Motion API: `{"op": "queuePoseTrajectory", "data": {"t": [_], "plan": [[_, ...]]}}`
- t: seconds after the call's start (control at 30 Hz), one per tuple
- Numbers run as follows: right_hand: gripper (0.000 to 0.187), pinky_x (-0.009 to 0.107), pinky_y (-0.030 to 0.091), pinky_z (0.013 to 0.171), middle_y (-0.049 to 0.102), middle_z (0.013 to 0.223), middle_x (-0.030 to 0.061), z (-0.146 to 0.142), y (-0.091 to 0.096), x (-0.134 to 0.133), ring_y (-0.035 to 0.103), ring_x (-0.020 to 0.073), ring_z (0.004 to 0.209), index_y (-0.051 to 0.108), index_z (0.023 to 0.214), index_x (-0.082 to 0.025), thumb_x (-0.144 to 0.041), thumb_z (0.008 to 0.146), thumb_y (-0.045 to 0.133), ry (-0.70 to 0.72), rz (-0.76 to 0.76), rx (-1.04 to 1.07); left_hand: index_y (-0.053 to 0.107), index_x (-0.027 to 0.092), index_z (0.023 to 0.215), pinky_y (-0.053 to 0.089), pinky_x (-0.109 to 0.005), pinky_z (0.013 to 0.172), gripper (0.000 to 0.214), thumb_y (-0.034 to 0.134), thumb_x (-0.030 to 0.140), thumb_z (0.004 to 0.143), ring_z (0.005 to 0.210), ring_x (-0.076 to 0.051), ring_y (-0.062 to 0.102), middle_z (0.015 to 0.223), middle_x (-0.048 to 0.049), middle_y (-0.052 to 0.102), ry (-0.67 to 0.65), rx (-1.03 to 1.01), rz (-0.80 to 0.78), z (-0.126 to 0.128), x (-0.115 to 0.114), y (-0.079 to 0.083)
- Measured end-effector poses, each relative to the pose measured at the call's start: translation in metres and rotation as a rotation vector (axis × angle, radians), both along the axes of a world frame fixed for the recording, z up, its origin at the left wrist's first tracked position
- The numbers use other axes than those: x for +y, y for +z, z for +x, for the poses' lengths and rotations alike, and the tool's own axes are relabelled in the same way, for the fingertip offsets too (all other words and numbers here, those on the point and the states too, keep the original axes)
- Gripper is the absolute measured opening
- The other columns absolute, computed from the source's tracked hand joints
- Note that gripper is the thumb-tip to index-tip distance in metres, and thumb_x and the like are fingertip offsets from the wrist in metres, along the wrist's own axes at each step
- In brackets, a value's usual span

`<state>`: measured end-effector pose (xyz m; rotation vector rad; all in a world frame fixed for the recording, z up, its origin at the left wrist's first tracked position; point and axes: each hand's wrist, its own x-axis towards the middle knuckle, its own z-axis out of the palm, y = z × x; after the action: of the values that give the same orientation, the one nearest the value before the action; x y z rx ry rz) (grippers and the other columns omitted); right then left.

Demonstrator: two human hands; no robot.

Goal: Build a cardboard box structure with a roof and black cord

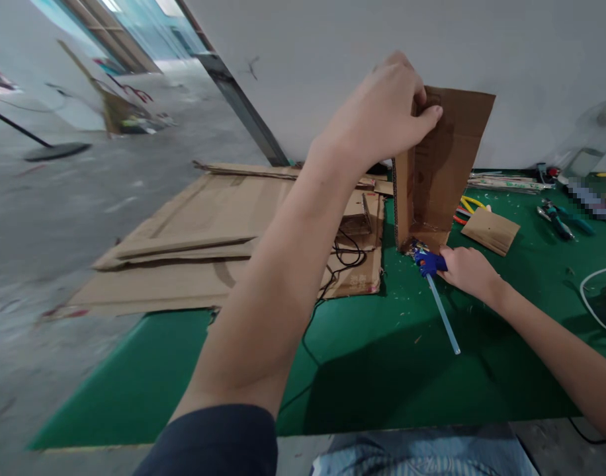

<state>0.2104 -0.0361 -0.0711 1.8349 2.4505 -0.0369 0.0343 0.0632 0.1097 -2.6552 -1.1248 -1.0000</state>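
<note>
Raised at the wall side of the table, my left hand (pixel 387 109) pinches the upper edge of a folded cardboard piece (pixel 444 152), which stands upright with its panels at an angle. Low down on the right, my right hand (pixel 469 274) is wrapped round the handle of a blue glue gun (pixel 429 262). A translucent glue stick (pixel 442 314) sticks out from the back of the gun toward me. The gun's tip is at the cardboard's bottom corner; whether it touches is unclear. A black cord (pixel 327 277) runs over the table to the left.
Large flattened cardboard sheets (pixel 233 211) cover the left of the green table (pixel 382 370). At right lie a small cardboard square (pixel 491 230), yellow-handled scissors (pixel 472 203), pliers (pixel 556 220) and a white cable (pixel 588 304). A white wall (pixel 333 46) stands behind.
</note>
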Motion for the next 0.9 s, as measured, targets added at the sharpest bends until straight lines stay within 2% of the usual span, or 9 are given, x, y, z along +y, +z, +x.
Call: {"op": "queuePoseTrajectory", "data": {"t": [0.13,0.27,0.4,0.53,0.63,0.77,0.9], "plan": [[0.025,0.029,0.034,0.055,0.07,0.087,0.0123,0.006,-0.002,0.001,0.068,0.0273,0.077,0.057,0.097,-0.016,-0.039,0.09,0.053,-0.02,-0.01,0.09,0.069,0.008,0.094,0.039,-0.045,0.109,0.026,0.054,0.029,0.091,0.124,-0.031,0.055,0.119,-0.0176,0.057,0.012,0.048,0.011,-0.001,0.001,0.0],[0.032,0.027,0.034,0.056,0.068,0.079,0.0092,0.013,-0.004,0.004,0.066,0.0217,0.072,0.057,0.084,-0.017,-0.048,0.09,0.052,-0.042,-0.049,0.356,0.07,0.007,0.092,0.036,-0.045,0.114,0.028,0.055,0.03,0.09,0.133,-0.033,0.047,0.119,-0.0173,0.057,-0.014,0.103,0.0,-0.003,-0.002,0.002],[0.042,0.028,0.036,0.056,0.062,0.067,0.0053,0.012,-0.003,0.007,0.06,0.0182,0.062,0.058,0.075,-0.019,-0.058,0.088,0.05,-0.129,-0.127,0.565,0.069,0.011,0.095,0.037,-0.047,0.113,0.029,0.053,0.035,0.09,0.126,-0.033,0.052,0.124,-0.016,0.055,0.0,0.142,0.006,-0.005,-0.005,0.003],[0.039,0.027,0.038,0.053,0.057,0.065,0.0013,0.006,-0.002,0.006,0.054,0.0155,0.056,0.058,0.087,-0.02,-0.059,0.086,0.053,-0.246,-0.208,0.793,0.068,0.019,0.092,0.039,-0.047,0.112,0.025,0.051,0.037,0.089,0.117,-0.03,0.057,0.125,-0.0122,0.055,-0.012,0.159,0.005,-0.008,-0.005,0.003],[0.037,0.026,0.036,0.047,0.051,0.062,-0.0015,0.003,-0.004,0.005,0.047,0.0129,0.051,0.056,0.094,-0.021,-0.056,0.085,0.055,-0.262,-0.247,0.954,0.068,0.021,0.087,0.04,-0.046,0.111,0.025,0.05,0.039,0.088,0.116,-0.03,0.058,0.126,-0.0114,0.055,-0.025,0.16,0.018,-0.01,-0.004,0.003],[0.04,0.025,0.031,0.043,0.046,0.057,-0.0025,0.001,-0.006,0.005,0.041,0.011,0.047,0.052,0.084,-0.021,-0.061,0.084,0.055,-0.333,-0.321,1.01,0.068,0.025,0.085,0.042,-0.046,0.109,0.024,0.049,0.041,0.087,0.118,-0.031,0.057,0.127,-0.0088,0.055,-0.015,0.171,0.028,-0.01,-0.005,0.004],[0.039,0.024,0.028,0.042,0.044,0.057,-0.0035,0.002,-0.005,0.004,0.039,0.01,0.047,0.051,0.084,-0.022,-0.06,0.083,0.057,-0.333,-0.301,1.025,0.067,0.026,0.087,0.044,-0.047,0.107,0.025,0.049,0.042,0.087,0.118,-0.032,0.057,0.13,-0.008,0.053,0.023,0.183,0.016,-0.01,-0.008,0.004]]}}
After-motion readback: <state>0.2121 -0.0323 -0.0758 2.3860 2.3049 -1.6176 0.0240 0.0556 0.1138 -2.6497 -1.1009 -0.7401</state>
